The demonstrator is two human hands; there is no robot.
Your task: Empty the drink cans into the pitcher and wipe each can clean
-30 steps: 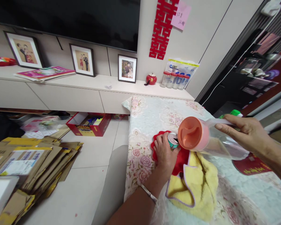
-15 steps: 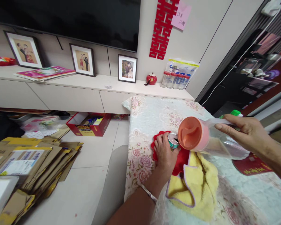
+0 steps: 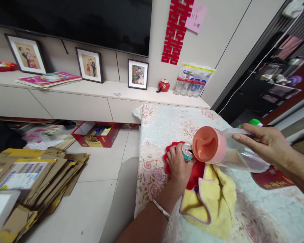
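Two hands are in my head view, working over the flower-patterned surface [image 3: 164,130]. I have the left hand [image 3: 178,165] wrapped around a small can [image 3: 186,152] with a silver top and a green side. Its fingers are closed on it, and I can see the dark hole in the top. The can stands over a red scalloped mat [image 3: 194,175], its base hidden from me. My right hand [image 3: 271,143] grips the handle of a clear pitcher [image 3: 243,158], fingers curled over it, thumb on the near side. I hold that pitcher tipped nearly onto its side, its orange lid [image 3: 207,145] right beside the can; whether the two touch, I cannot tell. A yellow cloth [image 3: 215,206] lies crumpled below the pitcher, overlapping the mat's edge. A silver bracelet [image 3: 160,208] rings the left wrist. Beyond, four red-capped jars [image 3: 188,87] and a small red pot [image 3: 163,85] stand on the white cabinet [image 3: 101,89].
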